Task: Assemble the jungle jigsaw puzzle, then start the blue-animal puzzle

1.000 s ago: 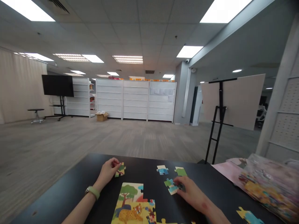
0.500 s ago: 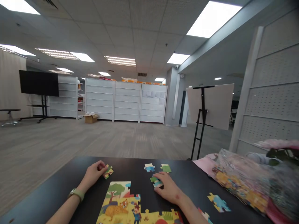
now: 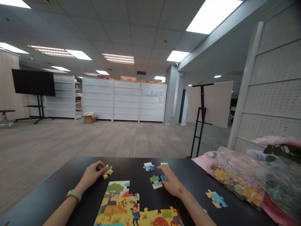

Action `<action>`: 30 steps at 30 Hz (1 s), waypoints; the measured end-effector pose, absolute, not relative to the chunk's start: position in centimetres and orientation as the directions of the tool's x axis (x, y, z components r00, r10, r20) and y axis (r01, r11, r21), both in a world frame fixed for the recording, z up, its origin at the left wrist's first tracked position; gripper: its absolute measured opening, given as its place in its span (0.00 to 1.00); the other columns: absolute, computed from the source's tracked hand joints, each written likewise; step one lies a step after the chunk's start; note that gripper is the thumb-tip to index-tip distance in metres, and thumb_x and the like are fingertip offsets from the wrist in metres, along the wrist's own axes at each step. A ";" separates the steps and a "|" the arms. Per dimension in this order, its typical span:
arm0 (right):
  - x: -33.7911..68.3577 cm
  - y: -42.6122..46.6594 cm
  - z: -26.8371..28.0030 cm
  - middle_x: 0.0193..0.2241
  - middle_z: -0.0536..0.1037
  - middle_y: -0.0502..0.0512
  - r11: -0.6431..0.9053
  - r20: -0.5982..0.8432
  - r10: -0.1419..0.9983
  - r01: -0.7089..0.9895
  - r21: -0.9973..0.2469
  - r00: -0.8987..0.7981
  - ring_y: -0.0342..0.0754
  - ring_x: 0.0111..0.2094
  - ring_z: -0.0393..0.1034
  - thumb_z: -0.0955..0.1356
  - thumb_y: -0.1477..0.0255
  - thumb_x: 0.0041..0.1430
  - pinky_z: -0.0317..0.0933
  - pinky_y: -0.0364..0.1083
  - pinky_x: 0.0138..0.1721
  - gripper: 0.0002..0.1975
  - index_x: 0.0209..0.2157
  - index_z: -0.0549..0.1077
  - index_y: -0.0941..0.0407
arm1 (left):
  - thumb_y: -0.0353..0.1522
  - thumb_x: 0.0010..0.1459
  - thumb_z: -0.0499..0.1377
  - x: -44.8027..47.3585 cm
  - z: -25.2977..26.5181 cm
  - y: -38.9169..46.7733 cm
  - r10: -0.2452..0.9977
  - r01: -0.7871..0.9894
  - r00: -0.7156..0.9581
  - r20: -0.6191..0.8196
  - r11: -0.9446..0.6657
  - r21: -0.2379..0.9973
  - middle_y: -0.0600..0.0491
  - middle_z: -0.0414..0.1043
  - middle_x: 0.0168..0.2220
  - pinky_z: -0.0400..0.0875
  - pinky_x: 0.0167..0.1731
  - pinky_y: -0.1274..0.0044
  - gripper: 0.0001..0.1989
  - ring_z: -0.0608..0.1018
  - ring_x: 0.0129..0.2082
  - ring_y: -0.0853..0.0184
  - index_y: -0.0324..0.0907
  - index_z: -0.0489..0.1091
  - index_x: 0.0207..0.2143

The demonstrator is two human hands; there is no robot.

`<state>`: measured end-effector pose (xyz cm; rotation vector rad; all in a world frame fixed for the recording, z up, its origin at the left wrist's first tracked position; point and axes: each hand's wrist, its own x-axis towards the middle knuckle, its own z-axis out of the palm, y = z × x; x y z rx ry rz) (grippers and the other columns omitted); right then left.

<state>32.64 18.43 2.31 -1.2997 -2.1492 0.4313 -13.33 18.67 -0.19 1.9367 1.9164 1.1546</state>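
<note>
Left hand (image 3: 92, 174) is curled, pinching a loose puzzle piece (image 3: 107, 171) on the black counter (image 3: 54, 194). Assembled puzzle section (image 3: 122, 205) lies near centre. Right hand (image 3: 171, 183) rests flat, fingers extended, touching a blue-green piece (image 3: 156, 181).

Assembled puzzle (image 3: 131, 208) cut off by the bottom edge of the frame, lower rows out of view. Right hand (image 3: 171, 183) covers most of the green piece (image 3: 164, 164) near the surface's far edge and part of the piece cluster (image 3: 155, 181). Left hand (image 3: 92, 174) fingers hide one end of the piece (image 3: 107, 171) it pinches. Plastic bag (image 3: 244, 179) contents blurred, runs off the right edge. Both forearms cropped at the bottom.
</note>
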 end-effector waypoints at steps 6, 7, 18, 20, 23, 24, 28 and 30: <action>36.2 20.8 3.5 0.50 0.77 0.62 0.325 0.379 0.918 0.765 -0.555 -0.115 0.51 0.53 0.70 0.57 0.88 0.45 0.59 0.49 0.57 0.34 0.55 0.70 0.60 | 0.47 0.52 0.55 -13.4 -0.2 18.7 0.919 0.766 -0.112 0.378 -0.163 0.622 0.55 0.75 0.23 0.64 0.30 0.74 0.17 0.77 0.27 0.60 0.44 0.72 0.31; 36.5 20.9 3.6 0.45 0.79 0.61 0.316 0.365 0.924 0.771 -0.553 -0.117 0.51 0.49 0.73 0.57 0.87 0.45 0.61 0.48 0.54 0.32 0.52 0.73 0.60 | 0.47 0.52 0.55 -13.4 -0.2 18.7 0.920 0.767 -0.111 0.377 -0.162 0.621 0.55 0.75 0.23 0.64 0.30 0.74 0.17 0.77 0.27 0.60 0.44 0.72 0.31; 35.9 19.2 2.7 0.49 0.72 0.57 0.366 0.142 0.929 0.781 -0.506 -0.343 0.55 0.53 0.65 0.72 0.72 0.45 0.57 0.50 0.57 0.24 0.48 0.77 0.53 | 0.45 0.53 0.55 -13.3 -0.3 18.7 0.927 0.775 -0.088 0.365 -0.167 0.609 0.54 0.77 0.24 0.65 0.31 0.74 0.15 0.78 0.28 0.59 0.45 0.72 0.34; 36.1 19.2 2.9 0.47 0.72 0.56 0.338 0.098 0.936 0.786 -0.517 -0.338 0.56 0.51 0.64 0.74 0.69 0.41 0.59 0.51 0.55 0.24 0.45 0.77 0.54 | 0.44 0.53 0.55 -13.3 -0.3 18.7 0.927 0.778 -0.087 0.366 -0.166 0.606 0.54 0.77 0.25 0.65 0.31 0.74 0.14 0.78 0.28 0.59 0.44 0.72 0.34; 36.3 19.3 3.1 0.42 0.71 0.54 0.313 0.050 0.938 0.775 -0.549 -0.343 0.54 0.47 0.66 0.76 0.68 0.40 0.61 0.50 0.49 0.19 0.38 0.77 0.54 | 0.44 0.53 0.55 -13.3 -0.3 18.7 0.926 0.782 -0.083 0.367 -0.167 0.600 0.55 0.76 0.24 0.64 0.31 0.74 0.15 0.77 0.28 0.60 0.44 0.72 0.34; 36.4 19.3 3.1 0.41 0.71 0.53 0.308 0.039 0.937 0.766 -0.564 -0.348 0.53 0.45 0.66 0.76 0.69 0.40 0.62 0.49 0.48 0.18 0.37 0.76 0.54 | 0.44 0.53 0.55 -13.4 -0.3 18.7 0.926 0.783 -0.081 0.369 -0.169 0.598 0.55 0.76 0.25 0.64 0.31 0.74 0.15 0.77 0.28 0.60 0.44 0.72 0.35; 36.5 19.3 3.1 0.36 0.71 0.50 0.265 -0.005 0.938 0.728 -0.633 -0.347 0.49 0.38 0.67 0.78 0.71 0.36 0.62 0.47 0.41 0.23 0.39 0.74 0.55 | 0.44 0.53 0.55 -13.5 -0.6 18.8 0.924 0.789 -0.081 0.374 -0.170 0.591 0.54 0.75 0.26 0.64 0.31 0.74 0.15 0.76 0.29 0.60 0.44 0.73 0.35; 36.4 19.2 3.2 0.34 0.69 0.49 0.244 -0.013 0.939 0.695 -0.676 -0.343 0.48 0.36 0.66 0.78 0.73 0.35 0.62 0.46 0.39 0.25 0.39 0.74 0.55 | 0.44 0.54 0.54 -13.6 -0.7 18.8 0.925 0.789 -0.077 0.371 -0.171 0.590 0.54 0.75 0.26 0.64 0.31 0.75 0.16 0.76 0.29 0.61 0.44 0.73 0.35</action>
